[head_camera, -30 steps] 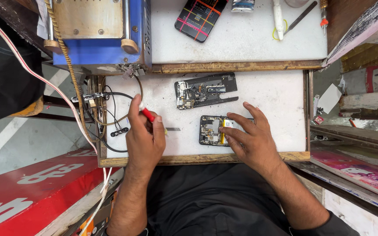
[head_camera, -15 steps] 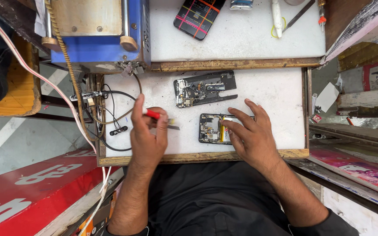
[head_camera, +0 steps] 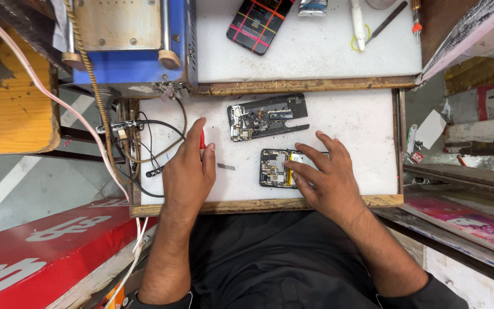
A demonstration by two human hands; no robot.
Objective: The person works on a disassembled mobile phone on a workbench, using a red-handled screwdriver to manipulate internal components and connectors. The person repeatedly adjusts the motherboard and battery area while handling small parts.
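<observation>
Phone (head_camera: 281,167), opened with its insides bare, lies on the white worktop (head_camera: 361,123) under the right hand (head_camera: 327,177), whose spread fingers (head_camera: 304,170) press flat on it. Left hand (head_camera: 187,171) has its fingers curled shut around a red-handled tool (head_camera: 202,139), and a separate phone frame (head_camera: 267,116) lies just beyond.

Red-handled tool (head_camera: 202,139) in the left hand (head_camera: 187,174). Opened phone (head_camera: 281,167), black with a yellow strip, under the right hand (head_camera: 327,177). White surface (head_camera: 350,123) beneath both. Beyond the hands: dark grey phone frame (head_camera: 267,116); black case (head_camera: 258,24) with red-yellow grid lines; blue machine (head_camera: 135,63).
</observation>
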